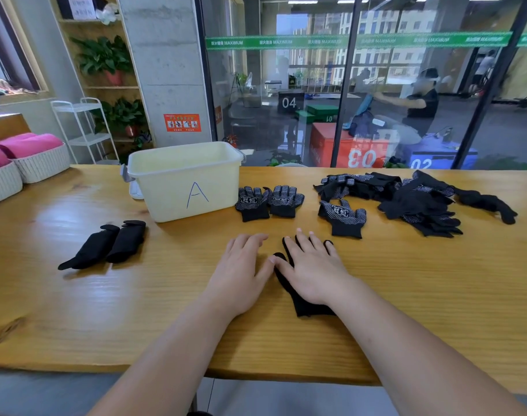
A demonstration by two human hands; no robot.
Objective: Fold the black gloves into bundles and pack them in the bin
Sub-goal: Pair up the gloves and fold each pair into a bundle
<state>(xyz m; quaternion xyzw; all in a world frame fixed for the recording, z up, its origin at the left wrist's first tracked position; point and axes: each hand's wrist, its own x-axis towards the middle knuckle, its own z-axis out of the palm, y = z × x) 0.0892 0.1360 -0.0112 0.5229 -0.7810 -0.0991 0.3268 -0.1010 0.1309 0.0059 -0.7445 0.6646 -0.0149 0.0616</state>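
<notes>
The black glove (308,307) being worked on lies flat on the desk (136,295) right in front of the person, cuff toward them and fingers pointing to twelve o'clock. The right hand (311,267) lies spread on top of it with straight fingers and grips nothing. I'd say it is pressing the fabric smooth so the fold comes out clean. The left hand (242,271) rests flat on the bare wood at the glove's nine o'clock, also holding nothing, its thumb touching the glove's thumb. It looks placed to steady that edge.

At one o'clock from the glove a dotted glove (343,217) lies apart from the rest, perhaps its mate kept within reach. At twelve o'clock a laid-out pair (253,202) sits side by side, just beside the bin (166,199) marked A at eleven o'clock. I cannot see the bin's bottom from here. A loose heap of gloves (418,199) sprawls at two o'clock, seemingly the unsorted stock. Well apart at nine o'clock, two folded bundles (125,241) lie touching on the desk, not yet packed. Far off at ten o'clock stand white baskets (40,166) of pink cloth.
</notes>
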